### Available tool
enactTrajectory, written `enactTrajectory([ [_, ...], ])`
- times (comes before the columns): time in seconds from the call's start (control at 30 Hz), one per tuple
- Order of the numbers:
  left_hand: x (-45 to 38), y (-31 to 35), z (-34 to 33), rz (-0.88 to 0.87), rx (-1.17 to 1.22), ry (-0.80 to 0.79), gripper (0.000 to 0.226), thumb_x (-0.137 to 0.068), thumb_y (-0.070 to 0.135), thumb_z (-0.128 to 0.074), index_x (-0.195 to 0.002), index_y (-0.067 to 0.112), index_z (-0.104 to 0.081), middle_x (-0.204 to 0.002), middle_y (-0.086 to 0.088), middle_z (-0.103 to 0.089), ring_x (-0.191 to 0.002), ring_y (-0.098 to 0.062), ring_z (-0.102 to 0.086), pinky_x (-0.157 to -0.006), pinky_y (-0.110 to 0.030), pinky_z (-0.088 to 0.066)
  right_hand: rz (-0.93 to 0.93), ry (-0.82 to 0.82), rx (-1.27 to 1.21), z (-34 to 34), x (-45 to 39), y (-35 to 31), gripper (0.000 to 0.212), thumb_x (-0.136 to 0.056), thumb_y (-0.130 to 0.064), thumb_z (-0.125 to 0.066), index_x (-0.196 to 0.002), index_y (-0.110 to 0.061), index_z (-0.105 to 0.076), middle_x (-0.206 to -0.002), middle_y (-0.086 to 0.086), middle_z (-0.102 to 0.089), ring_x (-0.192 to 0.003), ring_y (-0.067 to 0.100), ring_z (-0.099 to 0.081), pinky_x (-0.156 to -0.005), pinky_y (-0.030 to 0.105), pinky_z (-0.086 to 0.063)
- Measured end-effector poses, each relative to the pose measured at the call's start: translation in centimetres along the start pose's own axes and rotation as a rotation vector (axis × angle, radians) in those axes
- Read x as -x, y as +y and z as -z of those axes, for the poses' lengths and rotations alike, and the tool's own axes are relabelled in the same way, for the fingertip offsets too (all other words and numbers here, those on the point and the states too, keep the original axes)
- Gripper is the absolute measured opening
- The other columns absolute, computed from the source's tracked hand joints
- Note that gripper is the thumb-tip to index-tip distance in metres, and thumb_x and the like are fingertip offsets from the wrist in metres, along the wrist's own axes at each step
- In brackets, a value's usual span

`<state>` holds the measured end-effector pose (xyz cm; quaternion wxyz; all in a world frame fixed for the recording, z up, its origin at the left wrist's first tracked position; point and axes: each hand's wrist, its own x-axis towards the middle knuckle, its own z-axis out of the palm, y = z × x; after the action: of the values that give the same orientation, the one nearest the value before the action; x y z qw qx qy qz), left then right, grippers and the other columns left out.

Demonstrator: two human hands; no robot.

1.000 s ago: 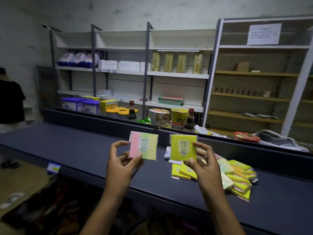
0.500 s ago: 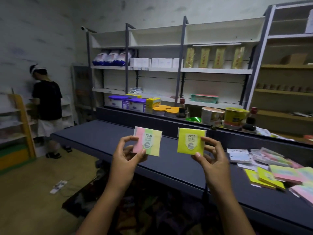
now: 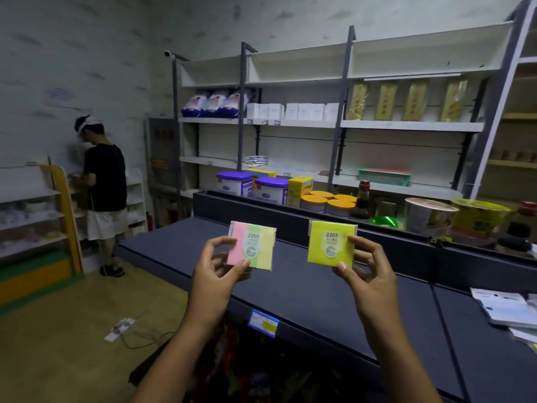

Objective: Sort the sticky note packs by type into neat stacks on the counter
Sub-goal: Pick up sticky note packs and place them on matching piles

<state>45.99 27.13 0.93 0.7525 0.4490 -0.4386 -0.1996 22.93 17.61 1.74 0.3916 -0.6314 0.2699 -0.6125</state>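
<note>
My left hand [image 3: 216, 274] pinches a striped pink, green and yellow sticky note pack [image 3: 253, 248] marked 2209, held upright above the dark counter [image 3: 305, 289]. My right hand [image 3: 367, 274] pinches a plain yellow-green pack [image 3: 329, 245] marked 2207, also upright, about a hand's width to the right of the first. Both labels face me. At the far right edge a few white-backed packs [image 3: 507, 308] lie on the counter; the rest of the pile is out of view.
Behind the counter's raised back edge stand tins, jars and bottles [image 3: 328, 203], with store shelving [image 3: 343, 123] beyond. A person in a black shirt [image 3: 103, 181] stands at a shelf on the left. A power strip [image 3: 119, 330] lies on the floor.
The view has swung left: the pile of packs has slid almost off the right edge and the person at left is in sight. Both hands keep holding their packs up.
</note>
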Motion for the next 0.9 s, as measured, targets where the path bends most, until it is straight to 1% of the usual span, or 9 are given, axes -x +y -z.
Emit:
enactTrajectory([
  [0.1,-3.1,-1.4,0.6,-0.009,-0.024,0.017,0.034,-0.086,0.003,-0.071,-0.111,0.02,-0.056,-0.101,-0.01,-0.073,-0.086,-0.024,-0.074,-0.069,-0.028,-0.06,0.003,0.004,-0.001,-1.7,-2.4,1.9,0.047,-0.089,0.0,-0.069,-0.117,-0.037,-0.061,-0.11,-0.008,-0.069,-0.096,0.002,-0.07,-0.071,0.014,-0.056],
  [0.23,-7.2,-2.9,1.0,-0.011,-0.041,0.024,0.034,-0.087,0.0,-0.069,-0.112,0.018,-0.056,-0.099,-0.008,-0.074,-0.082,-0.022,-0.074,-0.068,-0.027,-0.06,0.0,0.003,-0.022,-3.5,-5.8,3.8,0.048,-0.089,0.003,-0.068,-0.118,-0.034,-0.061,-0.107,-0.008,-0.071,-0.1,0.005,-0.069,-0.077,0.018,-0.058],
  [0.43,-11.8,-5.9,1.9,-0.006,-0.065,-0.001,0.035,-0.087,-0.001,-0.069,-0.111,0.021,-0.056,-0.098,-0.006,-0.075,-0.078,-0.018,-0.073,-0.066,-0.026,-0.06,0.007,0.017,-0.005,-5.6,-8.8,5.8,0.049,-0.089,0.004,-0.066,-0.117,-0.036,-0.06,-0.109,-0.008,-0.069,-0.1,0.003,-0.069,-0.073,0.014,-0.056],
  [0.6,-15.4,-9.1,2.4,0.013,-0.081,-0.044,0.034,-0.088,-0.001,-0.068,-0.112,0.019,-0.056,-0.097,-0.007,-0.075,-0.077,-0.015,-0.072,-0.066,-0.028,-0.06,-0.009,0.056,0.054,-6.9,-10.2,7.2,0.047,-0.089,0.003,-0.066,-0.12,-0.032,-0.059,-0.111,-0.006,-0.069,-0.099,0.0,-0.068,-0.072,0.013,-0.056],
  [0.67,-16.7,-10.4,2.7,0.028,-0.086,-0.078,0.034,-0.087,0.0,-0.069,-0.114,0.019,-0.057,-0.096,-0.006,-0.075,-0.078,-0.015,-0.071,-0.066,-0.028,-0.06,-0.007,0.088,0.081,-7.5,-10.5,7.7,0.048,-0.089,0.003,-0.067,-0.119,-0.034,-0.06,-0.111,-0.005,-0.07,-0.099,0.0,-0.069,-0.073,0.016,-0.057],
  [0.77,-18.7,-12.7,3.5,0.063,-0.101,-0.133,0.035,-0.087,0.001,-0.07,-0.115,0.018,-0.057,-0.095,-0.006,-0.075,-0.079,-0.017,-0.069,-0.065,-0.031,-0.059,-0.006,0.141,0.133,-8.7,-10.8,8.5,0.049,-0.088,0.0,-0.07,-0.115,-0.04,-0.061,-0.11,-0.007,-0.07,-0.1,0.003,-0.068,-0.082,0.026,-0.057],
  [0.83,-20.2,-14.1,4.1,0.086,-0.118,-0.168,0.036,-0.086,0.002,-0.071,-0.113,0.019,-0.057,-0.097,-0.008,-0.075,-0.079,-0.019,-0.068,-0.065,-0.033,-0.057,-0.01,0.174,0.157,-9.7,-11.0,9.2,0.048,-0.088,0.0,-0.07,-0.117,-0.038,-0.061,-0.111,-0.007,-0.07,-0.102,0.006,-0.067,-0.085,0.031,-0.056],
  [0.9,-21.8,-15.6,4.8,0.11,-0.148,-0.2,0.036,-0.085,0.003,-0.073,-0.11,0.023,-0.057,-0.097,-0.008,-0.075,-0.08,-0.02,-0.068,-0.069,-0.036,-0.055,-0.02,0.201,0.174,-10.8,-11.3,9.9,0.047,-0.088,0.0,-0.07,-0.119,-0.034,-0.062,-0.111,-0.007,-0.07,-0.104,0.008,-0.067,-0.087,0.032,-0.055],
])
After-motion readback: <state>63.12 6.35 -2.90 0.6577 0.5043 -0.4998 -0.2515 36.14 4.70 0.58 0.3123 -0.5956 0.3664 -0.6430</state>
